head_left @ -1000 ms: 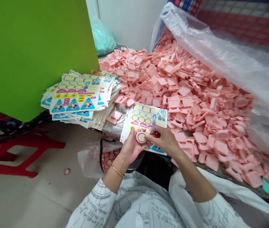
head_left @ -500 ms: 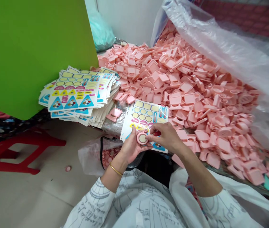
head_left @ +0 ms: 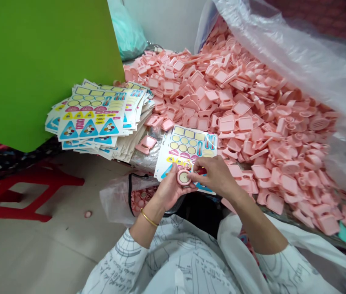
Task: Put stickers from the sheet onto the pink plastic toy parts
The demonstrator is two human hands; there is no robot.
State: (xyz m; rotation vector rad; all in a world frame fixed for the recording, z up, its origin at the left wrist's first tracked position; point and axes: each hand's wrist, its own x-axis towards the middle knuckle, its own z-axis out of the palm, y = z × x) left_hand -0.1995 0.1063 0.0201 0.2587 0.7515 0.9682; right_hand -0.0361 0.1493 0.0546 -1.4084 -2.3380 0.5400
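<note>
Dark, handwriting-like lettering marks the white fabric garment (head_left: 191, 265) and its white left sleeve (head_left: 119, 261); its words are too blurred to read; no other text is legible.

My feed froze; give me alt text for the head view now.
The left hand holds a round, pale-faced pink piece while the right hand touches it, above sticker sheets. Behind and to the right spreads a heap of pink plastic pieces; a sheet stack sits left.
</note>
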